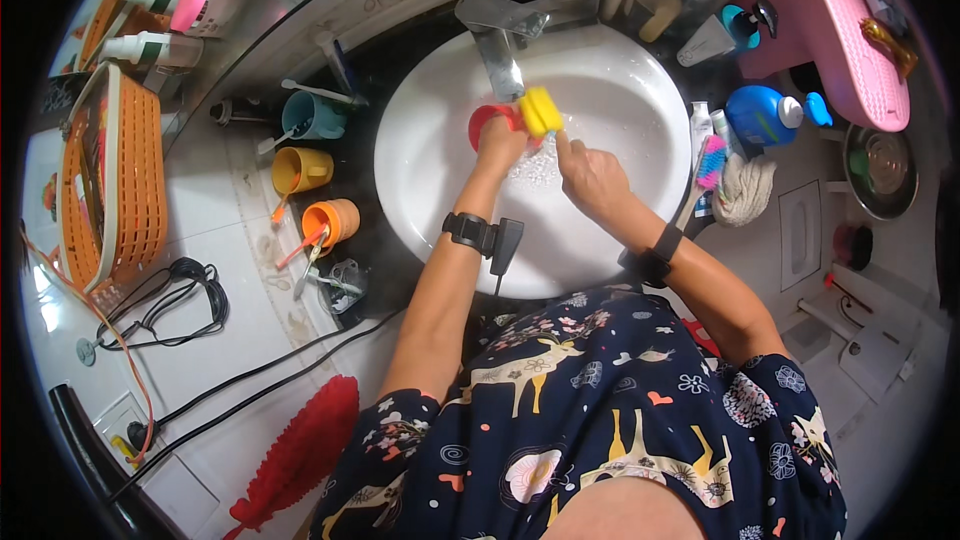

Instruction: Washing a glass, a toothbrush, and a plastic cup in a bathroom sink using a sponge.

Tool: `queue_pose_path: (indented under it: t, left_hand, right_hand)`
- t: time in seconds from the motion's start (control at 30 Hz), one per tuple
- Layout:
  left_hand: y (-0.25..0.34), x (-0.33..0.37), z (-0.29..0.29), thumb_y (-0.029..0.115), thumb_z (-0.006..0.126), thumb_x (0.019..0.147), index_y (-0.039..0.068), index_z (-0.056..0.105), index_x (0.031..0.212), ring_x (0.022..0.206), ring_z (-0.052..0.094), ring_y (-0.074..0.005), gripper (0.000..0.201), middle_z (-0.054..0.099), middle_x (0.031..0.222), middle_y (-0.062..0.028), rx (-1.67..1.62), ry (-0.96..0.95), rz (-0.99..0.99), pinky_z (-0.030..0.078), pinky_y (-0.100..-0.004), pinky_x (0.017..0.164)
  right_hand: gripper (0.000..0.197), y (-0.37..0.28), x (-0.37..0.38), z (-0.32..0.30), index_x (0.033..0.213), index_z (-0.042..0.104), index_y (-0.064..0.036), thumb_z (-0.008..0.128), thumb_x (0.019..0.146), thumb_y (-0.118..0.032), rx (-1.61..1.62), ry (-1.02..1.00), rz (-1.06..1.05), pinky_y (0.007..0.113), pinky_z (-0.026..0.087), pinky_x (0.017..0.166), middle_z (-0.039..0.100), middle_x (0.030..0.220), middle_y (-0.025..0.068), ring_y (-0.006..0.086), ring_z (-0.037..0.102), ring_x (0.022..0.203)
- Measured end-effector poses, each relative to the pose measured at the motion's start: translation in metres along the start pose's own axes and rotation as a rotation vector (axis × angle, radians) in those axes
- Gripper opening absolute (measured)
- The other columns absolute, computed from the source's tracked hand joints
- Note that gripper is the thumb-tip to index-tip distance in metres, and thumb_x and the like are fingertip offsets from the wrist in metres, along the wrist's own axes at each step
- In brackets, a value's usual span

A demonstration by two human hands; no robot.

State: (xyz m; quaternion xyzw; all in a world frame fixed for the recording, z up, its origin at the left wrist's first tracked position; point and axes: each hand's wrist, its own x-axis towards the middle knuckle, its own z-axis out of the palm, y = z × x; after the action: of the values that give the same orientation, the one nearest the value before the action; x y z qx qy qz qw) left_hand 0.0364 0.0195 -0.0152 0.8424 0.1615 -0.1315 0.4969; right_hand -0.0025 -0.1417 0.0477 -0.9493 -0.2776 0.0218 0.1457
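Note:
Over the white washbasin point(410, 175), my left hand point(502, 143) is closed around a red cup point(478, 126) below the tap point(498, 65). My right hand point(598, 180) is closed just to the right and grips a yellow sponge brush point(541, 112). The sponge head is slightly blurred and sits at the cup's right side, close under the spout; whether it touches the cup I cannot tell. Most of the brush's handle is hidden by my fingers. Water splashes and bubbles show in the bowl beneath my hands.
Left of the basin stand a teal cup point(318, 118), a yellow mug point(303, 171) and an orange cup point(334, 223) with toothbrushes. To the right are a blue bottle point(760, 116), a scrub brush point(709, 168) and a pink basket point(845, 35). Several cosmetic bottles line the back.

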Motion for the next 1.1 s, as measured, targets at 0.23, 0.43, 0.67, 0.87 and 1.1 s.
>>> queue_pose_path:
  t: [0.23, 0.43, 0.67, 0.87, 1.1]
  left_hand:
    - [0.027, -0.022, -0.007, 0.008, 0.062, 0.073, -0.001, 0.06, 0.099, 0.09, 0.061, -0.0284, 0.028, 0.063, 0.096, -0.0166, -0.005, -0.001, -0.084, 0.046, -0.0351, 0.077]
    - [0.029, -0.009, -0.016, 0.02, 0.068, 0.066, -0.002, 0.061, 0.096, 0.09, 0.059, -0.0341, 0.038, 0.061, 0.096, -0.0225, 0.352, -0.039, 0.058, 0.046, -0.0393, 0.078]
    - [0.024, -0.024, -0.002, 0.008, 0.064, 0.073, 0.0, 0.058, 0.098, 0.082, 0.062, -0.0196, 0.026, 0.064, 0.089, -0.0099, -0.77, 0.004, 0.001, 0.048, -0.0293, 0.07]
    - [-0.003, -0.032, 0.008, 0.001, 0.053, 0.082, 0.0, 0.056, 0.105, 0.089, 0.059, -0.0162, 0.024, 0.061, 0.098, -0.0096, -0.498, 0.087, 0.044, 0.05, -0.0284, 0.073]
    - [0.015, -0.059, 0.007, -0.001, 0.046, 0.085, -0.002, 0.049, 0.111, 0.095, 0.057, -0.0168, 0.026, 0.056, 0.107, -0.0092, -0.934, 0.022, -0.056, 0.048, -0.0289, 0.082]
  right_hand:
    - [0.026, 0.007, -0.001, -0.006, 0.096, 0.052, 0.0014, 0.048, 0.07, -0.002, 0.125, 0.01, 0.173, 0.041, 0.05, 0.056, 0.06, 0.072, 0.0172, 0.0326, 0.06, 0.061]
    - [0.038, -0.015, 0.008, 0.005, 0.107, 0.053, -0.0025, 0.048, 0.069, 0.0, 0.183, -0.071, 0.239, 0.044, 0.047, 0.058, 0.058, 0.069, 0.0173, 0.0351, 0.059, 0.063]
    - [0.021, -0.014, 0.012, -0.014, 0.091, 0.058, -0.0046, 0.046, 0.073, -0.005, 0.392, 0.063, 0.308, 0.046, 0.046, 0.061, 0.06, 0.071, 0.0195, 0.0375, 0.058, 0.068]
    - [0.029, -0.01, 0.01, 0.004, 0.099, 0.061, -0.0065, 0.046, 0.074, -0.004, 0.49, 0.049, 0.415, 0.046, 0.044, 0.064, 0.059, 0.078, 0.0218, 0.0387, 0.057, 0.073]
    - [0.015, 0.007, 0.017, 0.019, 0.08, 0.06, -0.0003, 0.048, 0.073, -0.007, 0.842, -0.203, 0.525, 0.042, 0.042, 0.057, 0.057, 0.068, 0.0224, 0.0369, 0.055, 0.061]
